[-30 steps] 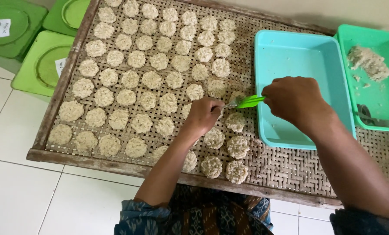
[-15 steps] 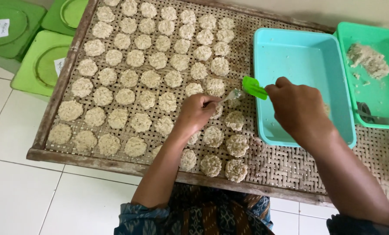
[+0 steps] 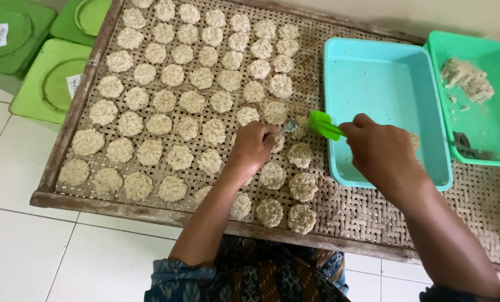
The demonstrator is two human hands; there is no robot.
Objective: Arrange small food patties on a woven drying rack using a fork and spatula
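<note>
On the woven bamboo tray (image 3: 339, 207), among rows of round pale rice cakes (image 3: 171, 75), the left hand (image 3: 254, 146) curls its fingers around a small metal spoon (image 3: 288, 127), while the right hand (image 3: 383, 152) pinches the handle of a bright green scraper (image 3: 324, 124) whose blade meets the spoon over a fresh lump. Further right, the turquoise tub (image 3: 384, 84) lies nearly bare, and the green tub (image 3: 485, 128) holds a mound of rice mixture (image 3: 467, 78) and a dark utensil (image 3: 469, 146). Compared with half a second ago, the scraper has come down from beside the tub's corner to the spoon's tip.
</note>
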